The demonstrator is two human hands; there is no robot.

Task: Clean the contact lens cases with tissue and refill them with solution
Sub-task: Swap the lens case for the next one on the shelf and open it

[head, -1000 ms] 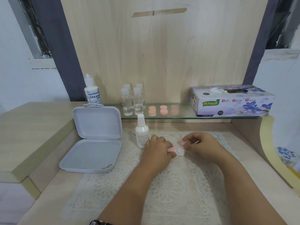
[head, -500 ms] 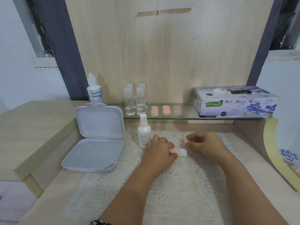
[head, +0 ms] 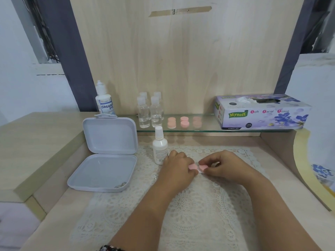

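A small contact lens case [head: 193,167] with pink caps lies on the lace mat [head: 190,205]. My left hand [head: 176,166] grips its left end, fingers curled round the left cap. My right hand [head: 223,166] pinches the right pink cap [head: 203,167] over the case's right well. A white solution bottle [head: 159,147] stands upright just left of my left hand. Three more pink lens cases [head: 184,121] sit on the glass shelf. The tissue box [head: 261,112] is at the shelf's right end.
An open white plastic box [head: 107,156] lies left of the mat. A Dream Eye bottle [head: 105,100] and several small clear bottles [head: 150,111] stand at the back. A raised wooden ledge [head: 36,142] borders the left, a curved desk edge [head: 304,160] the right.
My right hand has brought the pink cap down from beside the open white well onto the case's right side. My left hand has kept its hold on the case.
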